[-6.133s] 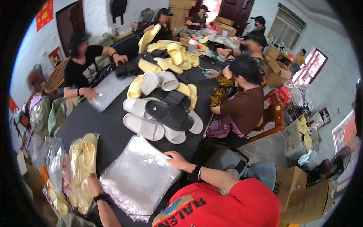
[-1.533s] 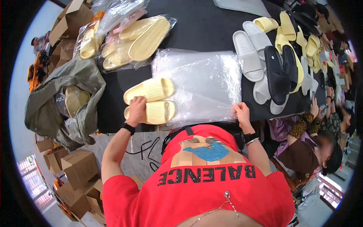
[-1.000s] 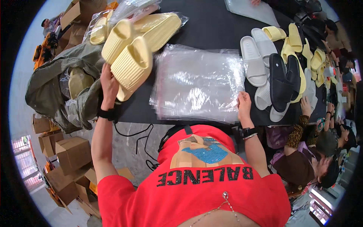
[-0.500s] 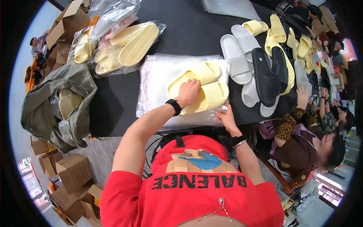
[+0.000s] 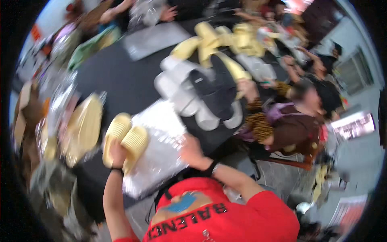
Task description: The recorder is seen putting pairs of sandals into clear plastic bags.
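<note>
A pair of pale yellow slide slippers (image 5: 137, 141) lies at the left side of a stack of clear plastic bags (image 5: 159, 139). My left hand (image 5: 118, 154) grips the pair near the inner edges, its fingers partly hidden by the straps. At the right edge of the stack, my right hand (image 5: 191, 150) touches or hovers just over the plastic; motion smears its fingers. Beyond the stack lie white slides (image 5: 173, 94) and black slides (image 5: 213, 86), loosely heaped.
Bagged yellow slippers (image 5: 82, 125) lie on the black table (image 5: 109, 84) at left, near a grey-green sack (image 5: 54, 181). More yellow slides (image 5: 207, 36) and a flat plastic sheet stack (image 5: 155, 38) are farther back. A co-worker in animal-print sleeves (image 5: 258, 121) reaches in from the right.
The view has swung round to the right and is blurred. My left hand has shifted the yellow slides from the stack's middle to its left side. My right hand remains by the right edge.
</note>
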Available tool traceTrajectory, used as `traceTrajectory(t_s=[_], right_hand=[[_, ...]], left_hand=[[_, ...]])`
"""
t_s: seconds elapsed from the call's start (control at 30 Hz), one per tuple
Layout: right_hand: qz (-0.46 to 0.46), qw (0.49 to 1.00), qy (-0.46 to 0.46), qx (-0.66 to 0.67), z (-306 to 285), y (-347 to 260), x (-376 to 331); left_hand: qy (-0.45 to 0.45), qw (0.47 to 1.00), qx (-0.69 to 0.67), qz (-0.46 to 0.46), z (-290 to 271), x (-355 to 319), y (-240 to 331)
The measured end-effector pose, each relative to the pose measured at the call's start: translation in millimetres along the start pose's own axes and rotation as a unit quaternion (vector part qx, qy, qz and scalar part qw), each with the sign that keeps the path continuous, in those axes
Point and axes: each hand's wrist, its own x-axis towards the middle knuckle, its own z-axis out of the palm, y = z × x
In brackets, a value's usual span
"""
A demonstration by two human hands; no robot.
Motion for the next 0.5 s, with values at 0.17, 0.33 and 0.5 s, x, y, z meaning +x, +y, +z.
traceTrajectory(t_s=[0.17,0.33,0.5], right_hand=[[-0.176,0.967,-0.184,0.005,21.3,-10.3,-3.1],[-0.12,0.919,-0.375,0.01,21.8,-11.8,5.7],[-0.191,0.946,-0.258,0.053,43.7,10.1,-9.5]], left_hand=[[-0.044,0.998,-0.049,0.024,-24.2,15.2,20.1],[-0.124,0.974,-0.178,0.066,-43.8,4.1,108.3],[-0.161,0.974,-0.119,0.111,3.8,14.8,136.0]])
